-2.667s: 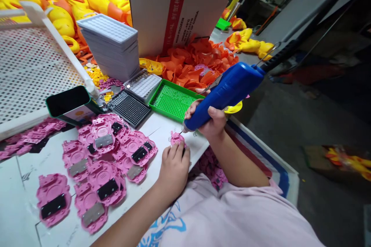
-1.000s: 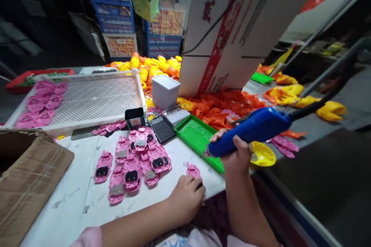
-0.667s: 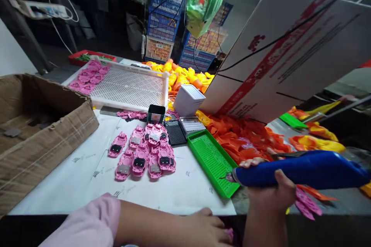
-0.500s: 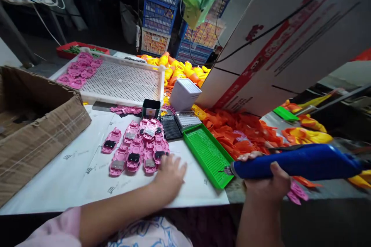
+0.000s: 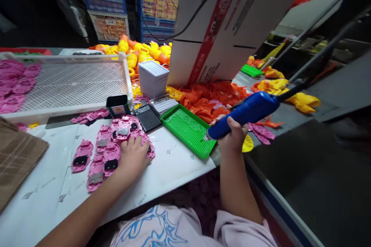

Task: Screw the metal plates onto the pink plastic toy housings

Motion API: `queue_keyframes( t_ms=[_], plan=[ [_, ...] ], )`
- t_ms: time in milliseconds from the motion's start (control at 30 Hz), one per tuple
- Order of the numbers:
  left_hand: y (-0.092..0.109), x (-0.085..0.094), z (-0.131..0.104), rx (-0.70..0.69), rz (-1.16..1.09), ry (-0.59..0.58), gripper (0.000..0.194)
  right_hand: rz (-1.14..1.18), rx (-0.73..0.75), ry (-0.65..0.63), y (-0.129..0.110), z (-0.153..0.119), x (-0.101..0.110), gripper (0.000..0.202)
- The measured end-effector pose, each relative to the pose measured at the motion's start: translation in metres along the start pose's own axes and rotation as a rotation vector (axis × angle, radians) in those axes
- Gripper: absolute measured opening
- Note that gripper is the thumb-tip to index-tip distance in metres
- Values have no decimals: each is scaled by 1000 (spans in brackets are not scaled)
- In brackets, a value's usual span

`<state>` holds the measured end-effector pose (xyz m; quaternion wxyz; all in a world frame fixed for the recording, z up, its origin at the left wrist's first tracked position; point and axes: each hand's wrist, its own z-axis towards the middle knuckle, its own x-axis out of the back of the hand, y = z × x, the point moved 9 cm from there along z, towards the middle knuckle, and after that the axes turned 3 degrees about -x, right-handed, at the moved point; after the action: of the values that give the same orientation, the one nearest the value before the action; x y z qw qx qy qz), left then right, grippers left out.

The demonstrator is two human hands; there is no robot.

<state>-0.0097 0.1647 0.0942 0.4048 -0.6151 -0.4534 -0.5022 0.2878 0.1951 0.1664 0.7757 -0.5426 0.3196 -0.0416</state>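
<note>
Left hand [image 5: 135, 158] touches pink casings [image 5: 111, 153] left of green tray [image 5: 185, 128], grip unclear; right hand [image 5: 234, 134] clasps blue electric screwdriver [image 5: 247, 112].

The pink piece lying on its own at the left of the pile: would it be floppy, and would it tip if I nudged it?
Probably not floppy: the pink piece looks like molded plastic with a firm outline. Lying flat and low on the white sheet, it would likely slide rather than tip. The dark rectangle might make that end slightly heavier.
</note>
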Motion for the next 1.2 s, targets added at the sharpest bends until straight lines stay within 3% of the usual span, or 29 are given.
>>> queue_keyframes(
  t_ms=[133, 400, 533, 667, 767, 967, 1200],
  plan=[
    [5, 1, 6, -33, 68, -36, 30, 8, 31, 12, -1, 9, 6, 23],
    [24, 13, -1, -98, 123, -32, 27, -56, 58, 80, 14, 35, 17, 25],
    [64, 12, -12, -250, 42, 14, 27, -40, 45, 69, 28, 50, 11, 27],
    [109, -7, -17, -428, -44, 8, 25, -29, -8, 61, 51, 63, 7, 25],
    [129, -18, -17, -526, -65, 10, 23, -32, -39, 81, 65, 67, 9, 23],
    [135, -25, -8, -583, -99, -41, 26, -28, -53, 70, 69, 67, 8, 26],
    [122, -28, -4, -554, -146, -118, 50, -40, -81, 19, 72, 70, 5, 28]
  ],
)
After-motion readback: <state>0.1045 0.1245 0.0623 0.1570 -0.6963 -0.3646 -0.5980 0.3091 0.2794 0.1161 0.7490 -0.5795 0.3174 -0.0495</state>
